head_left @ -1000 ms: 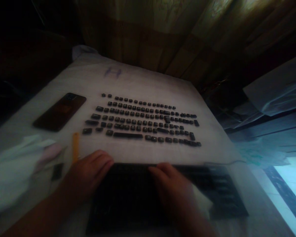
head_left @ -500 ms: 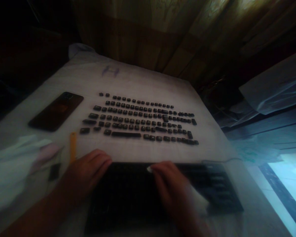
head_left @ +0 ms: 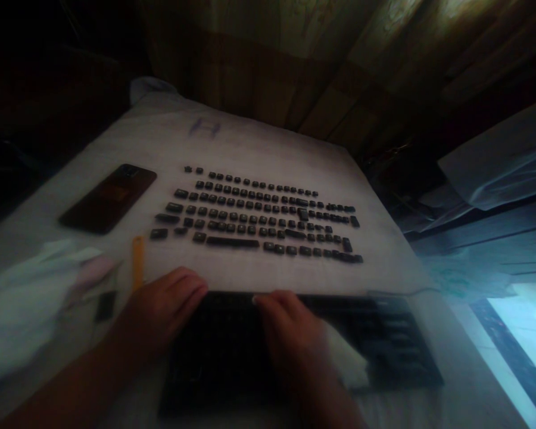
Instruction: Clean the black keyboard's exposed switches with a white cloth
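Note:
A black keyboard base with its keycaps off lies at the near edge of a white-covered table. My left hand rests with curled fingers on the base's left end. My right hand lies on the middle of the base, pressing a white cloth that shows under the palm. Several black keycaps are laid out in keyboard rows on the cover beyond the base. The scene is dim and slightly blurred.
A dark phone lies at the left. A thin orange tool and a small dark piece sit by my left hand. A crumpled white cloth is at far left. A curtain hangs behind.
My right hand with the white cloth has slid leftward along the keyboard base. My left hand has stayed put. The view has shifted slightly.

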